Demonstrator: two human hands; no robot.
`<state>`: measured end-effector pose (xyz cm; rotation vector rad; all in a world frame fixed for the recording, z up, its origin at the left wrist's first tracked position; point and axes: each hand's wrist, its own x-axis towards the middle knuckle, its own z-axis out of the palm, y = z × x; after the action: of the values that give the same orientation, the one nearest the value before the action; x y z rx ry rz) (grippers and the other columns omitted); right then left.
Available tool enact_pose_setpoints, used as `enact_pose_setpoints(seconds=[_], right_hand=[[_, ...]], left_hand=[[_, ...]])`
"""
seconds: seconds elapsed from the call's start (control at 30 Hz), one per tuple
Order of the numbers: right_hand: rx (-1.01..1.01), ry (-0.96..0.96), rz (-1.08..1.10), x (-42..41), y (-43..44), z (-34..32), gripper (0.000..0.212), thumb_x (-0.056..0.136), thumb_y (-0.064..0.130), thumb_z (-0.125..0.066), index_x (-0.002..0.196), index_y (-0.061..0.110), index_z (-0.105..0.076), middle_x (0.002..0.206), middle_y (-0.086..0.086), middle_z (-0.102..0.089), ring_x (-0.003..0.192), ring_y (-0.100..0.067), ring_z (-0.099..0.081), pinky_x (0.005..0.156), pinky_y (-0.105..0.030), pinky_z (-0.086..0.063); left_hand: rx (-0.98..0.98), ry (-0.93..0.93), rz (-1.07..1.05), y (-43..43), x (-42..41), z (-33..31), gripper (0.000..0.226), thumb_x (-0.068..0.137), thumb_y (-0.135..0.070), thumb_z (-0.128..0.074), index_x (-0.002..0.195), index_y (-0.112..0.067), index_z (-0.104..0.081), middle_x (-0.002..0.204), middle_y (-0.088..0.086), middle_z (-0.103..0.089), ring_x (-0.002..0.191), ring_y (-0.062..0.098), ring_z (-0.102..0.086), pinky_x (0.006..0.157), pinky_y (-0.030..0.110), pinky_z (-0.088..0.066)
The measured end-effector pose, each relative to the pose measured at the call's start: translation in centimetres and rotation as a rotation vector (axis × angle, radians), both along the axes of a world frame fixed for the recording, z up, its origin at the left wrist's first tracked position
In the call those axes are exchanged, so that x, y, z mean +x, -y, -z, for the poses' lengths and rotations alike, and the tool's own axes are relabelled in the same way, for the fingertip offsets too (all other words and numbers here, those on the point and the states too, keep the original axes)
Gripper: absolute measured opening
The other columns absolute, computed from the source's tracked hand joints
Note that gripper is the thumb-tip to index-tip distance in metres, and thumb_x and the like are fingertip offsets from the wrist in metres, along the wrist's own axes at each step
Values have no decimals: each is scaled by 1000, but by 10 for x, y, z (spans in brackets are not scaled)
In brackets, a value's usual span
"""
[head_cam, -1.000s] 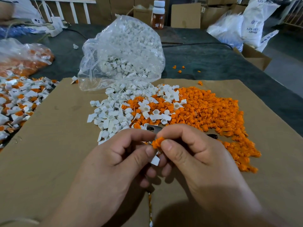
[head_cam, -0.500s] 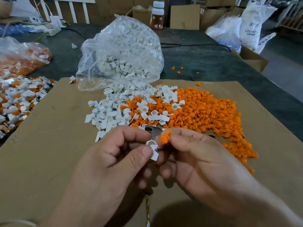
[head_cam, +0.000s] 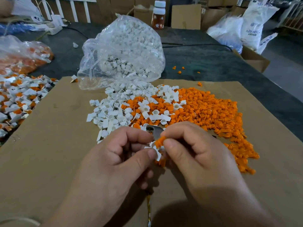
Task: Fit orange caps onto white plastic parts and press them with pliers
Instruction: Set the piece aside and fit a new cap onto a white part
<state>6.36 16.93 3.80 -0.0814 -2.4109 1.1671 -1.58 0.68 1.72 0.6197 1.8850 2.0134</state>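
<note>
My left hand (head_cam: 118,163) pinches a small white plastic part (head_cam: 155,149) between thumb and forefinger. My right hand (head_cam: 196,154) holds an orange cap (head_cam: 159,141) at its fingertips, touching the top of the white part. Metal pliers (head_cam: 155,131) lie on the cardboard just behind my fingers, mostly hidden by both hands. A heap of loose orange caps (head_cam: 213,115) spreads to the right, and a heap of white parts (head_cam: 113,113) lies to the left of it.
A clear bag of white parts (head_cam: 124,49) stands behind the heaps. Assembled white-and-orange pieces (head_cam: 18,99) are piled at the left edge. The brown cardboard sheet (head_cam: 49,136) covers a dark table (head_cam: 205,59). Boxes and sacks stand at the back right.
My right hand has brought the orange cap down from just above the white part onto its top. The hands have stayed in the same place over the cardboard.
</note>
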Motion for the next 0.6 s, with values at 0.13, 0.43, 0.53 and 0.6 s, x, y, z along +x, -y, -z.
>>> enact_pose_setpoints(seconds=[0.13, 0.43, 0.53, 0.6], right_hand=[[305, -131, -86, 0, 3, 0, 11, 97, 24, -52, 101, 21, -63, 101, 13, -59, 94, -6, -58, 74, -25, -48], [431, -50, -108, 3, 5, -8, 11, 97, 22, -55, 102, 17, -63, 97, 6, -61, 85, -13, -60, 66, -35, -51], [529, 15, -100, 2, 7, -10, 11, 92, 20, -59, 99, 15, -65, 92, 3, -64, 77, -14, -62, 60, -30, -52], [563, 65, -123, 1, 8, -11, 10, 89, 18, -60, 97, 14, -66, 90, 0, -65, 74, -19, -63, 57, -34, -54]], left_hand=[[4, 20, 18, -2, 0, 1, 30, 58, -42, -77, 86, -30, -75, 66, 2, -67, 51, 19, -65, 44, 29, -49], [-158, -89, -29, 1, 1, 5, 41, 58, -57, -73, 95, -39, -72, 68, -3, -68, 56, 17, -64, 52, 33, -52], [-353, -311, -38, 3, 2, 0, 35, 66, -61, -63, 98, -47, -68, 70, -8, -67, 55, 10, -61, 50, 33, -53], [-417, -388, -40, 3, 2, -3, 27, 70, -54, -65, 96, -48, -67, 69, -12, -66, 55, 8, -59, 48, 23, -48]])
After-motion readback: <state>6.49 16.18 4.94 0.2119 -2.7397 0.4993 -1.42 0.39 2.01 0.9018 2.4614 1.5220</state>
